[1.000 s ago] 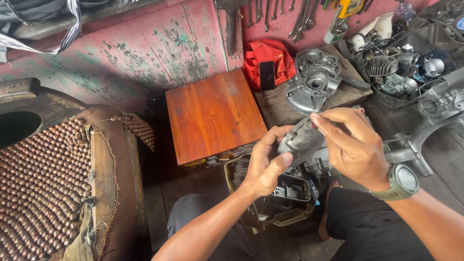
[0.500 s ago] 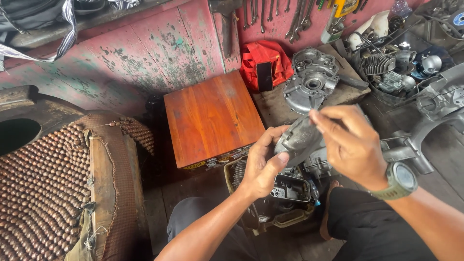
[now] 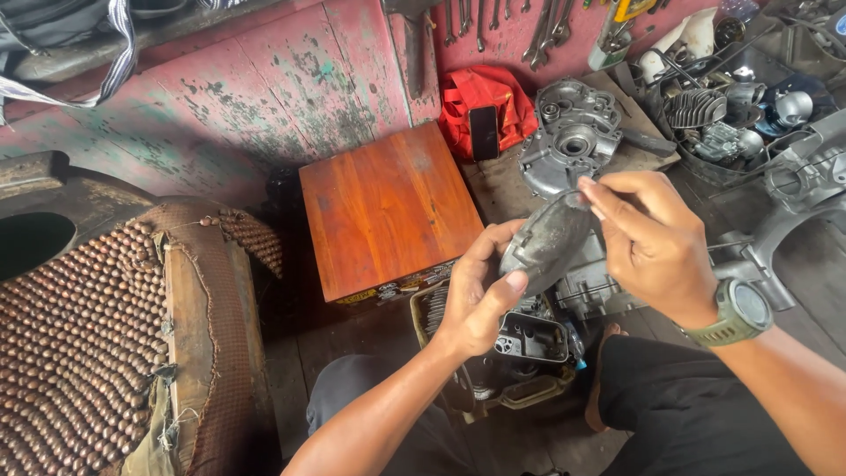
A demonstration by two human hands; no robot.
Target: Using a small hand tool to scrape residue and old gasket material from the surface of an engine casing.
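The left hand (image 3: pixel 476 300) grips a grey oval engine cover (image 3: pixel 546 240) from below, above the floor in front of the wooden box (image 3: pixel 388 207). The right hand (image 3: pixel 652 242) pinches its upper rim. Best to support the underside firmly and keep fingertips on the edge.

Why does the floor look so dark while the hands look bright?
Head view: soft daylight falls on the left hand, right hand and grey metal cover they hold; the floor under the wooden box sits in shadow. No glare; focus sharp.
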